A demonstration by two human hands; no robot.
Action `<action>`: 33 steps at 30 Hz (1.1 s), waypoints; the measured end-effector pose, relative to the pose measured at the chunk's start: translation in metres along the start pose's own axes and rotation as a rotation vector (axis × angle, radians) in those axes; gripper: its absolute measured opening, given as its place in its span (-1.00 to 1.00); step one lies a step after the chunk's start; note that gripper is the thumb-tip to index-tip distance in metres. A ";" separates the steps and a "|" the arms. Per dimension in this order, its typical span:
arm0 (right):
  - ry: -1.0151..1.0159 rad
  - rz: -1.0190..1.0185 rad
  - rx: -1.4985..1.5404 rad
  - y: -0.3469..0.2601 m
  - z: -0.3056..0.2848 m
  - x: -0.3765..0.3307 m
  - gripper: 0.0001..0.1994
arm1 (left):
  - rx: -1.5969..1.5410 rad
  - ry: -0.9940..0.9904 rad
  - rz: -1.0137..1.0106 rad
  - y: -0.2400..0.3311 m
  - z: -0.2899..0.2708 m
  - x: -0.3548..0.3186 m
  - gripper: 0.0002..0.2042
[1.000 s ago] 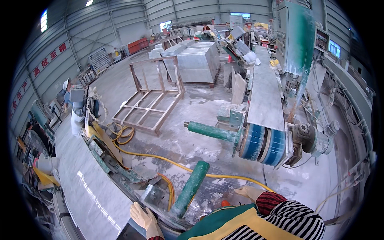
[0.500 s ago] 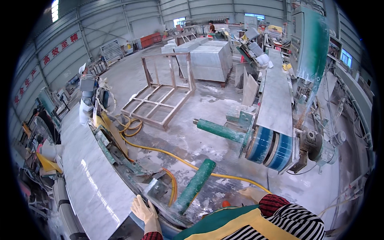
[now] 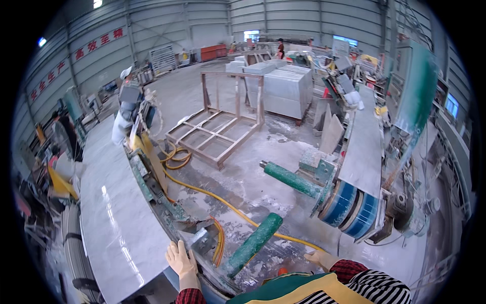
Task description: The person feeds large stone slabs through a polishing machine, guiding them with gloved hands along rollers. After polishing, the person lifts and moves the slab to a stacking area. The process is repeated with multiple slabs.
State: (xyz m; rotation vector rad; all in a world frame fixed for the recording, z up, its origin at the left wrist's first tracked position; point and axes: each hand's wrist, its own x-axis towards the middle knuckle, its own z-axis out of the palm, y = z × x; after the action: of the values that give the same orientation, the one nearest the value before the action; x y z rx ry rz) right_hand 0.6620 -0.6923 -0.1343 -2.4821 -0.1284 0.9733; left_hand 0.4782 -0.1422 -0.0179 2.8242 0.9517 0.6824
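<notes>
My left hand (image 3: 183,264), in a cream glove, lies with its fingers spread at the near right corner of a large pale, glossy stone slab (image 3: 121,218). Whether it presses on the slab or on the machine edge beside it is hard to tell. Lower right, my right hand (image 3: 322,259), gloved alike, is held out in front of my body with its fingers stretched and nothing visible in them. A green roller (image 3: 255,242) slants up between the two hands. Just beyond my right hand runs a yellow hose (image 3: 243,216).
Right of the gap stands a conveyor with blue rollers (image 3: 349,207) carrying another slab (image 3: 362,147). A second green roller (image 3: 291,178) juts out from it. Ahead are a metal frame (image 3: 220,134) and stacked slabs (image 3: 289,88). Co-workers stand at left and far back.
My view has tilted up slightly and turned left, so the scene sits lower and farther right. My left hand stays by the slab's corner; my right hand remains held out.
</notes>
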 end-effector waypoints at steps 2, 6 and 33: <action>-0.044 0.003 0.029 -0.005 0.002 0.000 -0.32 | -0.013 0.093 0.051 -0.004 0.005 -0.003 -0.44; -0.076 0.011 0.061 -0.014 0.006 0.005 -0.33 | -0.038 0.087 0.050 -0.001 -0.003 -0.002 -0.44; -0.156 -0.005 -0.033 -0.046 0.001 -0.001 -0.31 | -0.030 0.111 0.031 0.003 -0.004 -0.011 -0.53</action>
State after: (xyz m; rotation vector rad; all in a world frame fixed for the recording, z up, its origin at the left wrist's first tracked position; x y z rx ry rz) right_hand 0.6644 -0.6514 -0.1135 -2.4316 -0.2027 1.1717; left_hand 0.4702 -0.1519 -0.0178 2.8057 0.9067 0.8584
